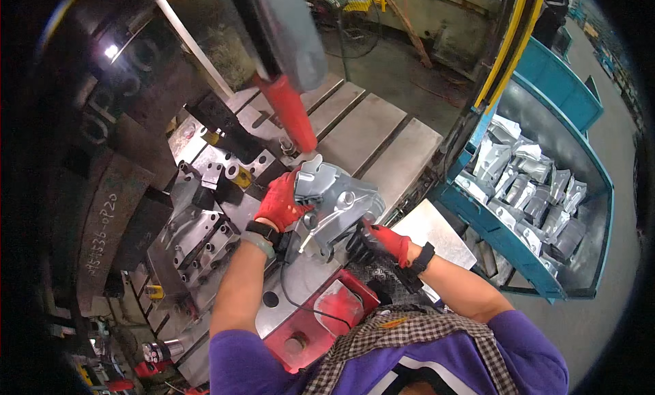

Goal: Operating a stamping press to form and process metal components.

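A grey stamped sheet-metal part with raised bosses and a bent tab is held between my hands above the press bed. My left hand, in a red glove, is closed on its left edge. On the near right side my right hand, gloved in red and black, grips the same part; its fingertips are partly hidden. Left of the part stands a steel die with blocks, pins and a yellow-marked cylinder.
A slotted steel bed lies beyond the part. A red and grey column hangs above it. On the right, a blue bin holds several stamped metal parts. A red box is near my body.
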